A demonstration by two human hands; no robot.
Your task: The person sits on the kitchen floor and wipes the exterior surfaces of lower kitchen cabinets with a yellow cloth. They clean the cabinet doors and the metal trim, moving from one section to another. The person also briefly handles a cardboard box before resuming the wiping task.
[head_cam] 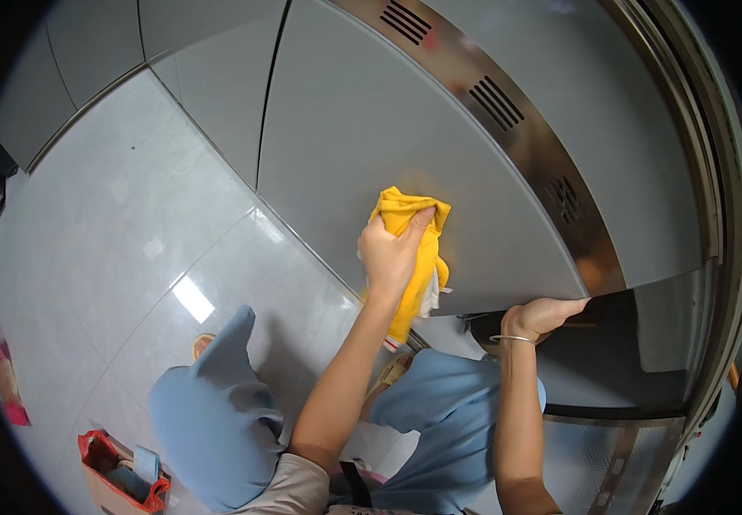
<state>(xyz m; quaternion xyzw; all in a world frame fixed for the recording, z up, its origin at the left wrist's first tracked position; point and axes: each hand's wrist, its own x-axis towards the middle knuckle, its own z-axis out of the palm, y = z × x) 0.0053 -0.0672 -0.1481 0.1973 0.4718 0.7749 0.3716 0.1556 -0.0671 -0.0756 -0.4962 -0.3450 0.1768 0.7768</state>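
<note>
My left hand (389, 257) holds a bunched yellow cloth (419, 283) against the grey cabinet door panel (338, 135), with the thumb on top of the folds. Part of the cloth hangs down towards my knee, and a whitish piece shows along its right side. At the near end of the door, my right hand (538, 317), with a thin bangle at the wrist, grips the edge beside a shiny metal strip (519, 148) with vent slots. Its fingers are partly hidden behind that edge.
Pale glossy floor tiles (120, 244) lie to the left. A red-rimmed bag (123, 473) with things in it stands at the lower left, and a pink item (4, 380) lies at the far left. A dark opening (596, 347) shows beyond my right wrist.
</note>
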